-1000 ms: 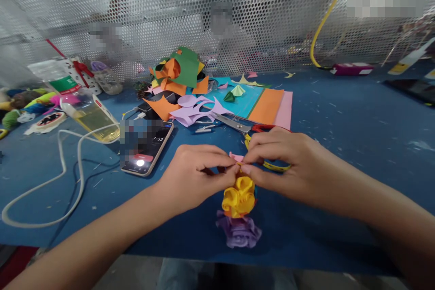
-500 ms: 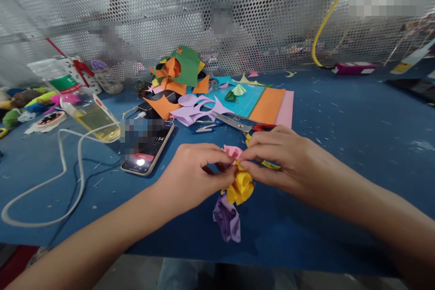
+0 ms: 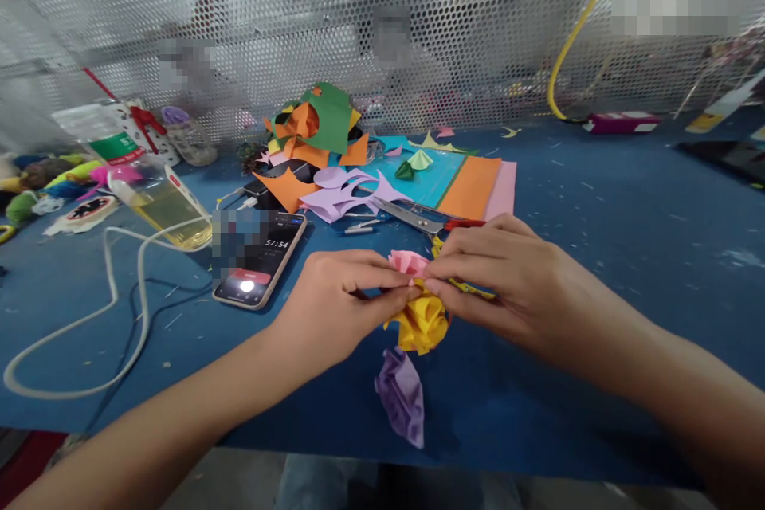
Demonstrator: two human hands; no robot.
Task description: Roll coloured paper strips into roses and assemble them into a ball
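My left hand (image 3: 335, 299) and my right hand (image 3: 508, 275) meet at the middle of the view, fingertips pinched together. Between them is a ruffled pink paper flower (image 3: 405, 262), and just below it a crumpled yellow paper flower (image 3: 423, 323). The pinch falls where pink and yellow meet; how they join is hidden by the fingers. Beneath the yellow one is a twisted purple paper flower (image 3: 402, 398), outside both hands. Scissors (image 3: 412, 217) lie beyond my right hand, which partly covers their handles.
A phone (image 3: 263, 263) and a white cable (image 3: 140, 287) lie left of my hands. Behind stand a tilted bottle of yellowish liquid (image 3: 164, 203) and a heap of paper scraps (image 3: 331, 115). Orange paper (image 3: 472, 183) lies farther back, before a perforated metal screen (image 3: 478, 40).
The purple flower has turned and shifted slightly down, more apart from the yellow one. The yellow flower has tilted a little. Both hands keep their pinch with small finger shifts.
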